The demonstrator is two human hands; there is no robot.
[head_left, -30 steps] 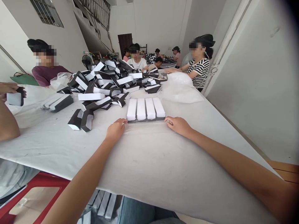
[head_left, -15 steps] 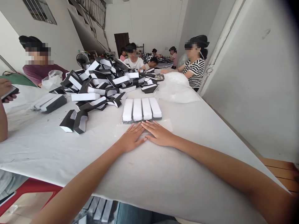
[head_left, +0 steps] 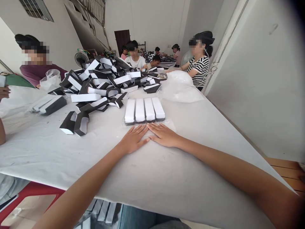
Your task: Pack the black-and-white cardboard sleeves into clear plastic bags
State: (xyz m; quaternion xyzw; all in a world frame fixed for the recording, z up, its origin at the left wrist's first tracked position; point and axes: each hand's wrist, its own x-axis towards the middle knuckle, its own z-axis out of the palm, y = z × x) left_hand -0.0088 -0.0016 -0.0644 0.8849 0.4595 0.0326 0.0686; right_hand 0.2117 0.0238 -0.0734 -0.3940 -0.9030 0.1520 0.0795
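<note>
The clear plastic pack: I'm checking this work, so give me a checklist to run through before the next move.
1. Four white-topped pieces side by side in the pack: ok.
2. Left hand flat, at the pack's near side: ok.
3. Right hand flat, beside the left: ok.
4. Clear plastic closed along its near edge: cannot tell; hands cover part.
5. Two loose black-and-white pieces apart from both hands: ok.

The left grip (head_left: 134, 139) and right grip (head_left: 164, 135) hide their palms and part of the clear plastic (head_left: 170, 125) beneath. Far left of the grips, a co-worker's hand (head_left: 4, 92) is cut off by the picture's edge. Beyond the left grip, the heap (head_left: 85, 98) buries its lower pieces. Below both grips, the desk (head_left: 190, 178) hides part of some wrapped blocks (head_left: 104, 210); far beyond, what distant people (head_left: 177, 57) hold is too small to tell.
</note>
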